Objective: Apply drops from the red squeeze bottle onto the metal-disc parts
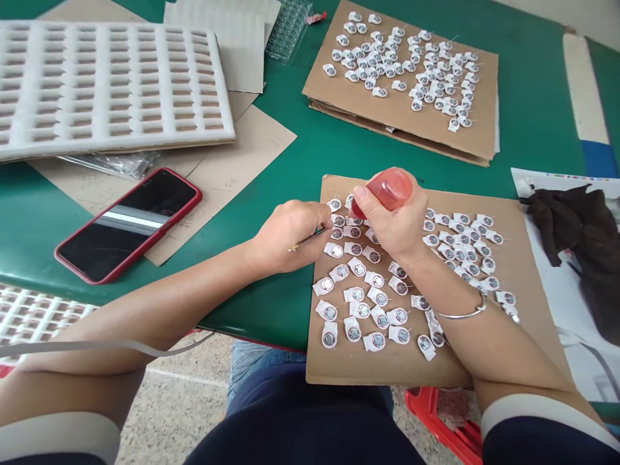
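Observation:
My left hand (296, 237) is closed around a thin metal tool (306, 241), at the left edge of a cardboard sheet (363, 371). My right hand (400, 223) grips a red translucent squeeze bottle (391, 188), tilted with its narrow end down to the left, over the upper part of the sheet. Many small round metallic parts with white tabs lie on this cardboard, among them one near the front edge (374, 341). Some parts are hidden behind my right hand and forearm. The tip of the bottle is hard to make out.
A second cardboard stack (320, 84) with similar parts lies at the back. To the left are a red-cased phone (128, 226), a white slotted foam tray (104, 84) and brown paper (242, 155). Dark cloth (576, 239) lies at the right. A grey cable (121, 345) crosses my left forearm.

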`<state>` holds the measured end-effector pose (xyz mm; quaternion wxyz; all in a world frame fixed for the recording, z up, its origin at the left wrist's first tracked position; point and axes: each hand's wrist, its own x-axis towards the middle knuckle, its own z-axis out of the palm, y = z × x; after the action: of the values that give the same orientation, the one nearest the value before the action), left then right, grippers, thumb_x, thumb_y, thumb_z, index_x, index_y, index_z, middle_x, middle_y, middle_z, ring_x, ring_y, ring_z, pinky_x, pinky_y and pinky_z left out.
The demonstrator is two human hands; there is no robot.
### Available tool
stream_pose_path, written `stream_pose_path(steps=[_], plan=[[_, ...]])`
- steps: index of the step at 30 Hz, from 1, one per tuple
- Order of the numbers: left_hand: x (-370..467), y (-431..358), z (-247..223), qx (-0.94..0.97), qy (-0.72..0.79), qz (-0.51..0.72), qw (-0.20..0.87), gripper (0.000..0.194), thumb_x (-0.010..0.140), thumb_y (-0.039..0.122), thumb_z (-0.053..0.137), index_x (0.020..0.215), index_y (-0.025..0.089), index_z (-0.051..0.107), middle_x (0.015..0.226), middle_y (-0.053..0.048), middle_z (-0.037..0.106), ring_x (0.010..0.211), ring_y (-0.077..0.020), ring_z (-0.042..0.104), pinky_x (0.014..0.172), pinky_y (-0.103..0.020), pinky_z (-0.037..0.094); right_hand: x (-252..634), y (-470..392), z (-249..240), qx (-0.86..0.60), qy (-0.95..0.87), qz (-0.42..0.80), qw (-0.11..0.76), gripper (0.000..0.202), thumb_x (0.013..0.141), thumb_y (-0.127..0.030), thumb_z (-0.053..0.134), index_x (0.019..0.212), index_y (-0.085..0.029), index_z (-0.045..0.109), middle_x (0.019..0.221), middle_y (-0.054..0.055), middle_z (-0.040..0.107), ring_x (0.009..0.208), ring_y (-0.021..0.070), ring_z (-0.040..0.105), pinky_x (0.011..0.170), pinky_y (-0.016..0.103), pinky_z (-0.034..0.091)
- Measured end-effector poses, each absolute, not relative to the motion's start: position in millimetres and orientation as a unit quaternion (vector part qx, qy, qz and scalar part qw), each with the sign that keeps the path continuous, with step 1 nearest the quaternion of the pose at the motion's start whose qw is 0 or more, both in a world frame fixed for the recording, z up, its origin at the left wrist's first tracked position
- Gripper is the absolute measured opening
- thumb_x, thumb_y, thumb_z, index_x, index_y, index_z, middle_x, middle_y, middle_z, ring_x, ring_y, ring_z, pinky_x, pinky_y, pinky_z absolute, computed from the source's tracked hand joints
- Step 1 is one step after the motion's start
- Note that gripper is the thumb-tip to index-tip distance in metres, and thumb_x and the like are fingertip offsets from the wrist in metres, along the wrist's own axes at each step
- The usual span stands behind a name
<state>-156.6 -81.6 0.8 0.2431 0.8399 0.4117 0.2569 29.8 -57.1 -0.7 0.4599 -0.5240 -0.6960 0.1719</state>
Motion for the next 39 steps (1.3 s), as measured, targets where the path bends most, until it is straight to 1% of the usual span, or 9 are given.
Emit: stream_pose_path(steps=[5, 14, 24, 32, 39], plan=[[-156.2, -81.8, 0.5, 0.839, 0.414, 0.256, 0.242, 0.007, 0.074, 0.013, 0.052, 0.071, 0.015, 0.058, 0.067, 0.001, 0.061, 0.059, -0.0099, 0.055, 0.056, -0.021, 0.039, 29.3, -57.5, -0.2, -0.520, -0.700, 0.166, 0.461, 0.032, 0.074, -0.051, 0.062, 0.070, -0.021, 0.053, 0.068, 0.002, 0.056, 0.064, 0.0152, 0.053, 0.065, 0.037, 0.047], [-155.7, -81.2, 0.8, 0.832, 0.420, 0.259, 0.251, 0.007, 0.074, 0.014, 0.053, 0.070, 0.015, 0.059, 0.068, 0.001, 0.062, 0.059, -0.0104, 0.055, 0.055, -0.021, 0.039, 29.1, -58.9, 1.0, -0.516, -0.708, 0.156, 0.455, 0.034, 0.074, -0.054, 0.062, 0.070, -0.022, 0.052, 0.067, 0.001, 0.055, 0.063, 0.0149, 0.052, 0.065, 0.037, 0.049], [-154.9, -81.3, 1.7, 0.829, 0.425, 0.259, 0.255, 0.008, 0.074, 0.014, 0.053, 0.070, 0.015, 0.060, 0.067, 0.001, 0.062, 0.059, -0.0104, 0.056, 0.055, -0.021, 0.040, 28.4, -61.6, 1.9, -0.515, -0.713, 0.155, 0.450, 0.031, 0.073, -0.051, 0.064, 0.070, -0.022, 0.054, 0.067, 0.001, 0.056, 0.062, 0.0150, 0.053, 0.062, 0.037, 0.048], [-156.0, -81.1, -0.8, 0.829, 0.419, 0.268, 0.254, 0.007, 0.074, 0.013, 0.054, 0.071, 0.015, 0.059, 0.067, 0.001, 0.061, 0.057, -0.0091, 0.054, 0.053, -0.020, 0.038, 27.1, -61.2, 2.6, -0.515, -0.705, 0.149, 0.465, 0.030, 0.075, -0.049, 0.062, 0.069, -0.021, 0.053, 0.066, 0.001, 0.057, 0.063, 0.0156, 0.055, 0.064, 0.038, 0.049], [-154.8, -80.1, 0.3, 0.826, 0.423, 0.275, 0.252, 0.006, 0.072, 0.012, 0.055, 0.070, 0.015, 0.059, 0.066, 0.002, 0.062, 0.054, -0.0082, 0.052, 0.051, -0.020, 0.036, 26.7, -61.8, 1.7, -0.516, -0.705, 0.147, 0.463, 0.031, 0.074, -0.049, 0.063, 0.069, -0.021, 0.053, 0.064, 0.000, 0.057, 0.062, 0.0148, 0.055, 0.062, 0.035, 0.048]])
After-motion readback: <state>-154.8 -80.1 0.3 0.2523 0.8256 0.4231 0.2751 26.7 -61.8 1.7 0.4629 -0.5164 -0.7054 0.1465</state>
